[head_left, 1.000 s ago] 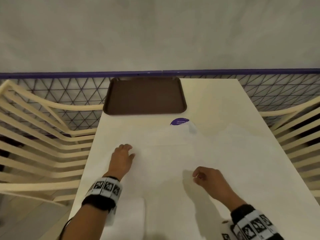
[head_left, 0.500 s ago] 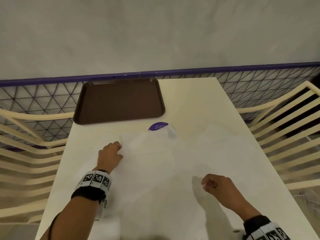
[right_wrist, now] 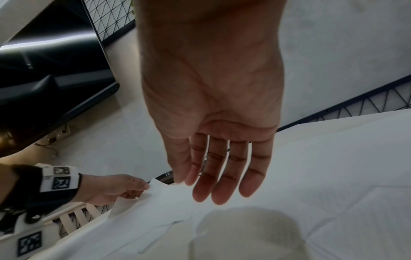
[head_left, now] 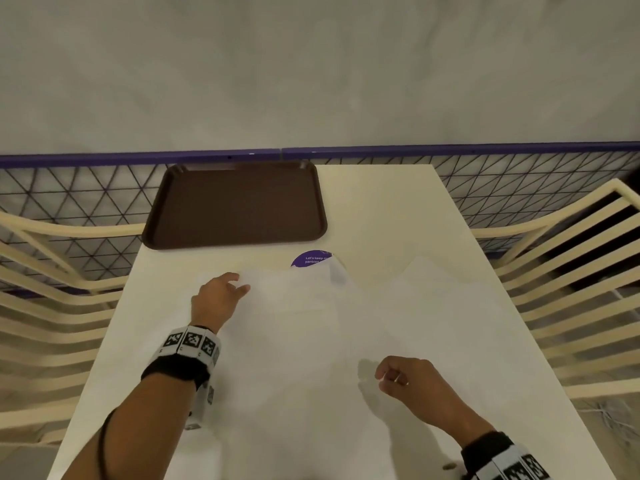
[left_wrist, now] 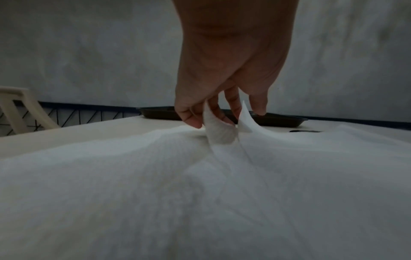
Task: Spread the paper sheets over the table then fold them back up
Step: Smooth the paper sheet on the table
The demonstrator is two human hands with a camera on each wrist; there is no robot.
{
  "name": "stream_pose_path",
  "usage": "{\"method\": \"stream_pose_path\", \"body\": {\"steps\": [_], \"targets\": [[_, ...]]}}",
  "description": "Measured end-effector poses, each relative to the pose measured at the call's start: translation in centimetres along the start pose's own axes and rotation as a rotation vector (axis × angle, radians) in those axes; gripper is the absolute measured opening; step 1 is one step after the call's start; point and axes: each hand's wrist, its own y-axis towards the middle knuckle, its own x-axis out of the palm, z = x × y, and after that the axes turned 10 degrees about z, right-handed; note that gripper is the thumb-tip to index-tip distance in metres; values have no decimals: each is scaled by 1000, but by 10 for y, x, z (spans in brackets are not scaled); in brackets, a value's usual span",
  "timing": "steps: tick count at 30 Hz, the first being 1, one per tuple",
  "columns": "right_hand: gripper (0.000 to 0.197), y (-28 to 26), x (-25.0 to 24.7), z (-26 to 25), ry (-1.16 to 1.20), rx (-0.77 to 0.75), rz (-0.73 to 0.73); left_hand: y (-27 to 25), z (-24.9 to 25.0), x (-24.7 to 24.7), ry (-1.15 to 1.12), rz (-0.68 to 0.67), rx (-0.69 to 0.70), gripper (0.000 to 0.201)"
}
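the paper sheets (head_left: 346,358) are lying spread over most of the near part of the worktop (head_left: 377,209), white and thin, overlapping each other with a few soft wrinkles. your left hand (head_left: 216,299) is at the far left corner of one sheet, and from the left wrist view you can see your fingers (left_wrist: 193,116) pinching that corner, which is curled up off the surface while the rest of the sheet lies down. your right hand (head_left: 412,382) hangs just above the sheets nearer to you, holding nothing. the head view makes it look loosely curled, the right wrist view shows the fingers (right_wrist: 222,176) pretty much straight and relaxed, so it's not gripping anything. it throws a soft shadow on the paper under it.

just past the far edge of the sheets there's a round purple sticker (head_left: 310,259) on the worktop, half covered by a paper corner. further back on the left sits a dark brown tray (head_left: 235,206), well apart from the paper. cream slatted chairs (head_left: 571,271) stand on both sides, and a purple wire fence (head_left: 519,188) runs behind the worktop in front of a grey wall.
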Motion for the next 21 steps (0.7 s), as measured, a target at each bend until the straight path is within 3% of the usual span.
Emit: {"method": "stream_pose_path", "body": {"steps": [4,8,9,12,15,17,19,21], "targets": [[19,-9,-7,2,-9,17,-19,0,15,2,42,108,59,25],[15,-7,-15,-20,23,-90,17,-30,64,-10,-279,70,50,12],[17,-4,-16,-33,61,-129,51,-45,78,-15,-360,38,66,17],[49,5,-18,-79,361,-90,140,-101,117,-31,-511,-50,132,27],[68,10,-19,-111,627,-17,90,-153,138,-45,-581,-107,287,24],[56,7,-21,-116,774,-22,98,-173,140,-52,-579,-180,359,25],[34,-2,-26,-116,843,-31,131,-182,134,-57,-632,-270,320,28],[23,-10,-30,-112,862,-33,137,-183,124,-66,-731,-215,279,27]]}}
